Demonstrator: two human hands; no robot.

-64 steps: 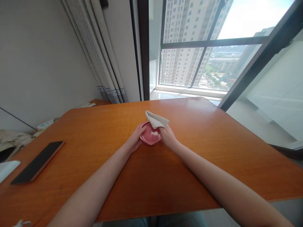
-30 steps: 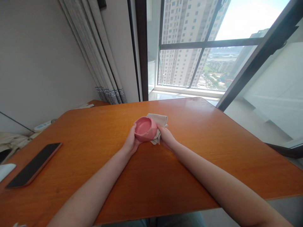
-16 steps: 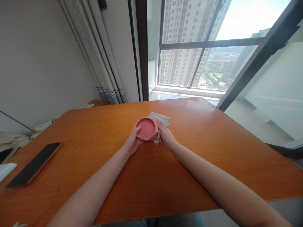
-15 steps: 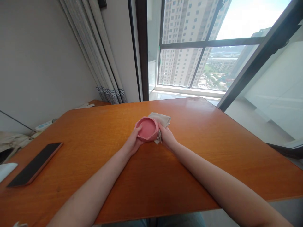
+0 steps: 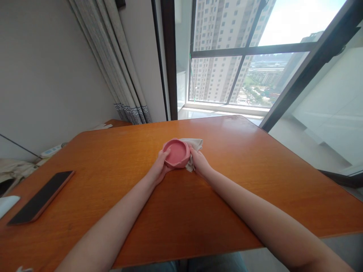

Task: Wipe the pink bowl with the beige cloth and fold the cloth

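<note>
A round pink bowl with a wavy, faceted rim is held over the middle of the wooden table, its inside turned towards me. My left hand grips its left side, thumb over the rim and fingers underneath. At the bowl's right side, my right hand is closed on a pale beige cloth, which lies against the bowl's outer wall. Part of the cloth sticks out behind the bowl and a corner hangs below. The right fingertips are partly hidden by the cloth and bowl.
On the wooden table a dark flat slab with a reddish-brown edge lies at the left. A white item is at the left edge. Beyond the far edge stand a grey curtain and a large window.
The bowl has tilted a little more towards me. The cloth behind it has shifted slightly down and less of it shows. Both hands keep their grip.
</note>
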